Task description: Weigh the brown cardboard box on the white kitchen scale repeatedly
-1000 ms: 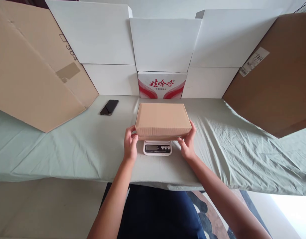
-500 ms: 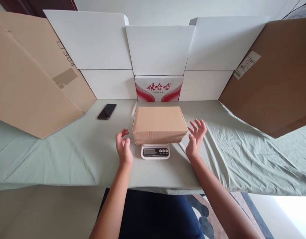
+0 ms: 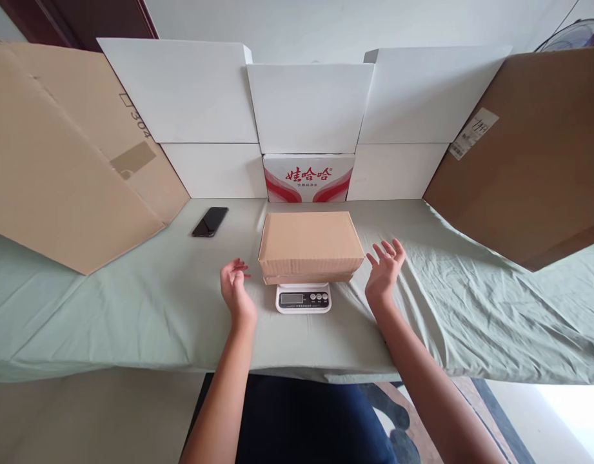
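Grip: bare left hand [image 3: 236,290] and bare right hand [image 3: 386,270] have fingers loosely spread, pinching nothing, one each side of centre.
Pale green wrinkled fabric cloth [image 3: 132,316]: spread left to right; a tug at its near edge could shift everything.
Brown rectangular cardboard box [image 3: 309,235]: centre, atop a white plastic digital scale [image 3: 304,300], overhanging left and right; a knock from the right hand, just beside it, could tip it.
Scale: only its near end shows; glare or shade on the small display [image 3: 292,298] could cause misreading.
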Demonstrator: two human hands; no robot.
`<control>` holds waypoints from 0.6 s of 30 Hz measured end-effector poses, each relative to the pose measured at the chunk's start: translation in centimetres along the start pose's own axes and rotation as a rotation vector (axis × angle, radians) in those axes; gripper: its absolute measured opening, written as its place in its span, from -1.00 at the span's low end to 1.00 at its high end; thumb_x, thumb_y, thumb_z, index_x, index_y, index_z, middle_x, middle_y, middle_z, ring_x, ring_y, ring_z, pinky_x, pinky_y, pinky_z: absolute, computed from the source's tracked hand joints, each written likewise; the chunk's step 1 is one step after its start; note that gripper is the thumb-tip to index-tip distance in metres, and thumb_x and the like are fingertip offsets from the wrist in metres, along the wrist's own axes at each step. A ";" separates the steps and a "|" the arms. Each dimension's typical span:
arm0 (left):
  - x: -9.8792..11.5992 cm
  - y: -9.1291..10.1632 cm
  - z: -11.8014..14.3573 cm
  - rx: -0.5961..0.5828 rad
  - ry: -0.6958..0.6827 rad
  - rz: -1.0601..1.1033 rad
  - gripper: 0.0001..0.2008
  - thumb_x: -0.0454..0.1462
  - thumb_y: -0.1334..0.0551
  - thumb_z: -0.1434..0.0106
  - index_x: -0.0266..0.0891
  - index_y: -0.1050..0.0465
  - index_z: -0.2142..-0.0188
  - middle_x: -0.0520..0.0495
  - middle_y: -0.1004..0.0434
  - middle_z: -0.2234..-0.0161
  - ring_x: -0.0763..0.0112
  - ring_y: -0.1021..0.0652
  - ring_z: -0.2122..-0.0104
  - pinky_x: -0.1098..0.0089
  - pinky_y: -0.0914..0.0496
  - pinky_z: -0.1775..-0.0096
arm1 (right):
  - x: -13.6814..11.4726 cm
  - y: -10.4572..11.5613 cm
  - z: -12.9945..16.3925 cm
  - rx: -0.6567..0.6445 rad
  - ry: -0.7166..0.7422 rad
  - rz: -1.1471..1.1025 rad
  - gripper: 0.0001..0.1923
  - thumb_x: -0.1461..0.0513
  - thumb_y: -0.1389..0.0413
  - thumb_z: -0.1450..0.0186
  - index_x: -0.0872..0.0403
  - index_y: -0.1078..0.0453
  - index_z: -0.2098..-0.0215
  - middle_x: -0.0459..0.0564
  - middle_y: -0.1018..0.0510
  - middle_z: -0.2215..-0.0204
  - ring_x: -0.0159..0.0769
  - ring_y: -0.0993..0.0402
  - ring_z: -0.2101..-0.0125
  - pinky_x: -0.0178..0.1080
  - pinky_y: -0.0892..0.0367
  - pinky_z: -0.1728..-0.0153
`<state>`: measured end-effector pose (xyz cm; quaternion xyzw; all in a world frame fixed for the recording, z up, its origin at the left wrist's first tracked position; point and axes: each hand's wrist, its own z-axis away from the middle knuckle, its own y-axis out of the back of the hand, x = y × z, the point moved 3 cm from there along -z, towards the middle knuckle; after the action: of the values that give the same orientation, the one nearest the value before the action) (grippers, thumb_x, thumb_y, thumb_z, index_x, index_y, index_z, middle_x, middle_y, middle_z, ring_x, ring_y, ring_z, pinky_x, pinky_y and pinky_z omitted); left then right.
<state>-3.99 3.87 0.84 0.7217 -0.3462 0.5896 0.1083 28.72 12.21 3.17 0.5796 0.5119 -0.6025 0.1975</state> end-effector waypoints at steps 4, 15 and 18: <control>0.1 -0.1 0.1 -0.034 -0.009 -0.026 -0.73 -0.13 -0.18 -0.26 -0.17 -0.49 0.11 -0.11 -0.53 0.15 0.27 -0.56 0.19 0.31 -0.43 0.23 | 0.0 -0.3 0.4 -0.048 0.057 0.061 -0.41 0.04 -0.03 -0.18 -0.14 -0.18 -0.18 0.06 -0.29 -0.22 0.03 -0.34 -0.25 0.25 -0.22 -0.23; -0.4 -0.1 -0.1 -0.059 -0.039 -0.062 -0.71 -0.06 -0.16 -0.29 -0.16 -0.48 0.13 -0.08 -0.50 0.24 0.30 -0.55 0.26 0.33 -0.43 0.27 | 0.2 -0.7 1.0 -0.165 0.102 0.146 -0.48 -0.03 -0.02 -0.25 -0.14 -0.24 -0.16 0.06 -0.32 -0.22 0.02 -0.37 -0.21 0.21 -0.23 -0.21; -0.3 -0.2 -0.1 -0.055 -0.018 -0.056 -0.73 -0.09 -0.16 -0.28 -0.17 -0.49 0.15 -0.07 -0.50 0.25 0.31 -0.54 0.27 0.33 -0.42 0.27 | 0.2 -0.8 1.2 -0.184 0.088 0.151 -0.48 -0.05 -0.04 -0.25 -0.13 -0.26 -0.15 0.05 -0.34 -0.22 0.02 -0.38 -0.20 0.20 -0.23 -0.21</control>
<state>-3.96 4.15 0.59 0.7329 -0.3429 0.5702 0.1416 27.41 11.59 3.09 0.6218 0.5280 -0.5106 0.2720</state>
